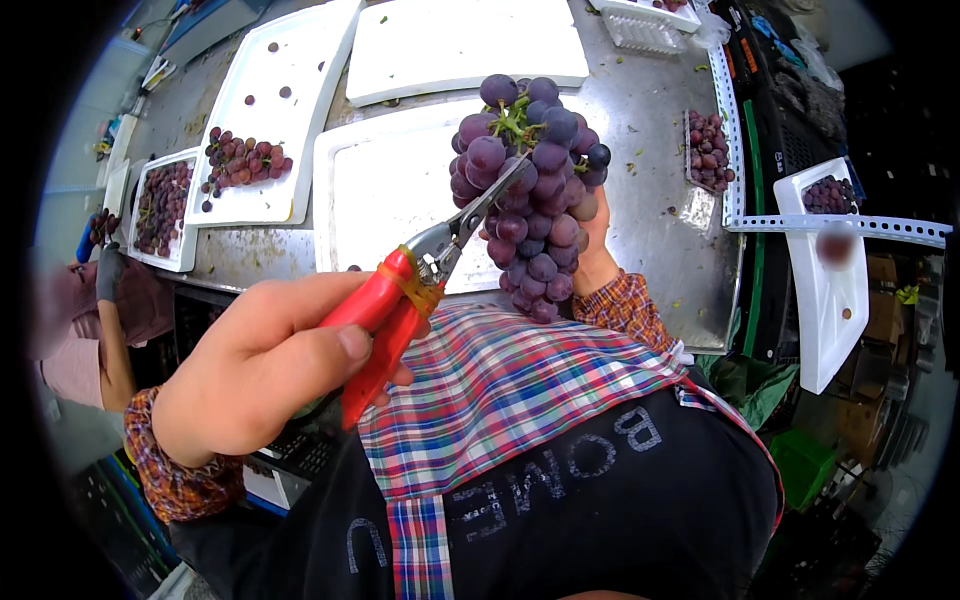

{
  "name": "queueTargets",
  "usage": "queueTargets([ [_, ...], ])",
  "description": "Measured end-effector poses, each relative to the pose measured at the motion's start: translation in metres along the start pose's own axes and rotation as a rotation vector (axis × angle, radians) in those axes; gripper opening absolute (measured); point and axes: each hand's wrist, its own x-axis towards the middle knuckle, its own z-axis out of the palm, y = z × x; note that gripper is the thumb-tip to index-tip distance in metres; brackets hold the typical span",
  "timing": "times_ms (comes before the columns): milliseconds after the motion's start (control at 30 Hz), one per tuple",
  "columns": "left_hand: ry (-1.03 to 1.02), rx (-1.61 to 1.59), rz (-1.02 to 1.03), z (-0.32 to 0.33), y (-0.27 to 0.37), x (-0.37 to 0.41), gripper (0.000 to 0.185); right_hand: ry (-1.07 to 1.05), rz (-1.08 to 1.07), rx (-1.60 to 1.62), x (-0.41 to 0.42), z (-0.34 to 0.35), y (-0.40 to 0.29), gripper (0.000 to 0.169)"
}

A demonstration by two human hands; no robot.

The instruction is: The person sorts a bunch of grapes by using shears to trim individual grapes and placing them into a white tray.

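My left hand (255, 367) grips a pair of red-handled pruning snips (382, 300). A yellowish band wraps the handles near the pivot. The narrow blades reach up and right over a bunch of purple grapes (532, 217), with their tips near the green stems at its top. Whether the tips touch a grape or a stem, I cannot tell. Behind the bunch, my right hand (592, 251) supports it from the right; most of its fingers are hidden by the fruit. The bunch is held up over a white foam tray (390, 195) on the metal table (645, 262).
At left, a foam tray (259, 67) carries a reddish bunch (244, 159) and loose grapes; a smaller filled tray (161, 206) adjoins it. Another foam tray (465, 45) lies behind. Grapes in a clear punnet (706, 150) sit near the perforated rail (731, 135). A co-worker's gloved hand (110, 274) is far left.
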Motion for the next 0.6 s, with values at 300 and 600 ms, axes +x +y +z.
queueTargets([
  [300, 0.087, 0.131, -0.115, -0.002, 0.019, 0.006, 0.053, 0.052, -0.021, 0.025, -0.004, 0.019, 0.005, 0.065],
  [600, 0.089, 0.164, -0.132, -0.005, 0.031, 0.008, 0.052, 0.062, 0.079, 0.044, -0.01, -0.004, -0.002, 0.065],
])
